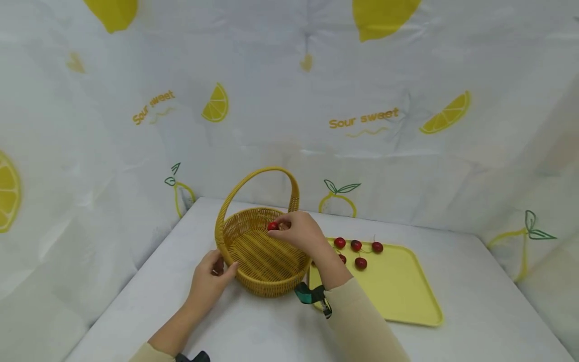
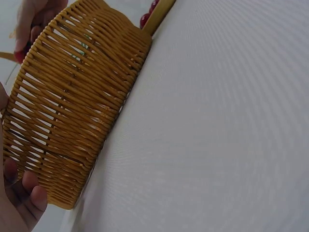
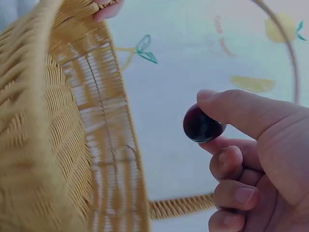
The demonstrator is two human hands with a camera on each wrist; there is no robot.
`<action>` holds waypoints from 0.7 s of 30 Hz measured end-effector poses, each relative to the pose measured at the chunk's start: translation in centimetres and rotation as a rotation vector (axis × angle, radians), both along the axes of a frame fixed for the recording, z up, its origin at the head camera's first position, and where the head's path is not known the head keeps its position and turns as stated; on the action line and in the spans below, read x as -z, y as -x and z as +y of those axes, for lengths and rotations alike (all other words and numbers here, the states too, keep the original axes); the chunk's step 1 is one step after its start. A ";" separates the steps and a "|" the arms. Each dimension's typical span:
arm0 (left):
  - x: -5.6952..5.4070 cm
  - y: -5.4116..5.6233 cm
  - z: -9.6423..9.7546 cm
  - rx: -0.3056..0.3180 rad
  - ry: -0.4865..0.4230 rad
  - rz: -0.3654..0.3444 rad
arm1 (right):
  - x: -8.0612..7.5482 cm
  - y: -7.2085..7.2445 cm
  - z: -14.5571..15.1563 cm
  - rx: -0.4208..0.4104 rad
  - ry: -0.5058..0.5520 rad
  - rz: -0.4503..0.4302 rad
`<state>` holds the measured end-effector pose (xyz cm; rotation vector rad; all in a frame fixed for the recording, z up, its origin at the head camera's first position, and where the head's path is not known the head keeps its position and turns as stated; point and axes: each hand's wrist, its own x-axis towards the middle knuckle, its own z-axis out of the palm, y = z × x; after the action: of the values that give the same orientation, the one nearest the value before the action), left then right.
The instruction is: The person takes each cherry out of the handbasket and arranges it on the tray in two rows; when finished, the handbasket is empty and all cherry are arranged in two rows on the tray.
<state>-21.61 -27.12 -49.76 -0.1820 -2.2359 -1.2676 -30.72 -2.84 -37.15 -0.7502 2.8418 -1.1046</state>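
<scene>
A yellow wicker basket [image 1: 267,288] with a tall arched handle [image 1: 253,176] stands on the white tabletop, its woven floor showing inside. My left hand [image 1: 207,285] grips the rim near the left foot of the handle; in the left wrist view its curled fingertips [image 2: 38,195] lie against the woven side. Over the basket's back right part, my right hand [image 1: 300,232] pinches a dark red cherry [image 1: 273,227] between thumb and fingers. The right wrist view shows that cherry [image 3: 203,124] close up, with the other fingers folded in below it.
To the right of the basket lies a pale yellow tray [image 1: 402,289], partly behind my right forearm. Several cherries [image 1: 361,263] with stems rest toward its back left. A white sheet [image 1: 271,136] printed with lemons hangs behind the table.
</scene>
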 end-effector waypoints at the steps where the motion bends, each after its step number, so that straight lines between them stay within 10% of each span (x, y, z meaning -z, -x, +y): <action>1: 0.0 0.0 0.0 0.000 -0.001 -0.001 | -0.1 -0.4 0.7 0.014 0.008 0.012; 12: -0.4 -0.2 0.2 -0.013 -0.034 -0.045 | 0.1 -3.5 8.9 0.153 0.036 0.014; 21: -0.2 -0.3 0.3 -0.017 -0.030 -0.021 | 1.3 -3.3 15.4 0.275 0.009 0.051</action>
<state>-21.36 -26.78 -49.51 -0.1387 -2.2298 -1.2988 -27.42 12.60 -38.43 -0.4002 3.0539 -1.1404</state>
